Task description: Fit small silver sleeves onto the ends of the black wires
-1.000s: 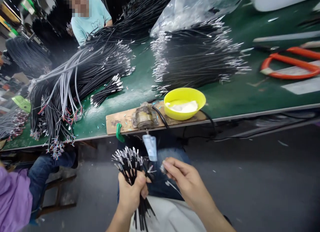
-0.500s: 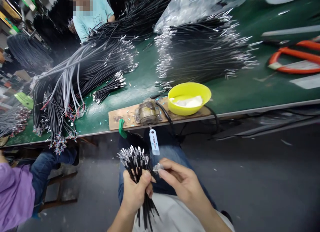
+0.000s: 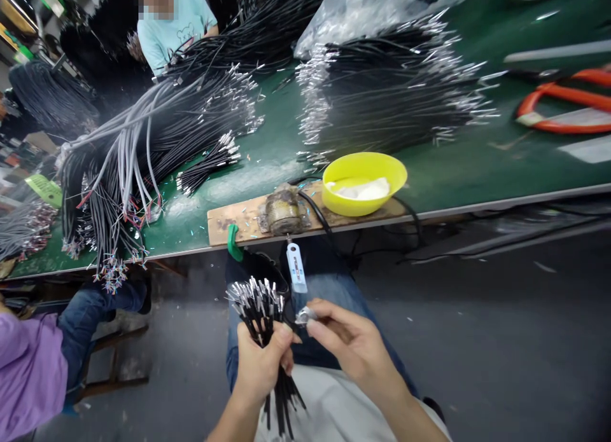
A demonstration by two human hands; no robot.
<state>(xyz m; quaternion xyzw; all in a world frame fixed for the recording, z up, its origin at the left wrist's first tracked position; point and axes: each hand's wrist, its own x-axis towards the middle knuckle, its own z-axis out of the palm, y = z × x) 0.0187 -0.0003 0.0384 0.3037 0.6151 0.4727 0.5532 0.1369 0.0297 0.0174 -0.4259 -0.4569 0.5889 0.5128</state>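
A bundle of black cables (image 3: 260, 308) with silvery ends stands upright above my lap, and my left hand (image 3: 265, 359) is wrapped round it. Just to its right, my right hand (image 3: 353, 343) pinches a small crumpled silvery piece (image 3: 305, 315) between thumb and fingertips, close to my left thumb. Beyond my hands, a light blue tag-like strip (image 3: 296, 270) hangs from a round worn metal device (image 3: 284, 212) on a wooden board (image 3: 224, 229). On the board's right part sits a yellow bowl (image 3: 334, 203) with white material inside.
Black cables (image 3: 382, 98) cover part of the green table (image 3: 458, 168); grey cables (image 3: 133, 124) lie left. Orange-handled scissors (image 3: 539, 105) rest at right. A green hook (image 3: 233, 241) grips the board's edge. A person in light blue is behind the table, another in purple at left.
The silvery piece and my right hand have shifted slightly to the right. My left hand still holds the bundle. The view has moved a little.
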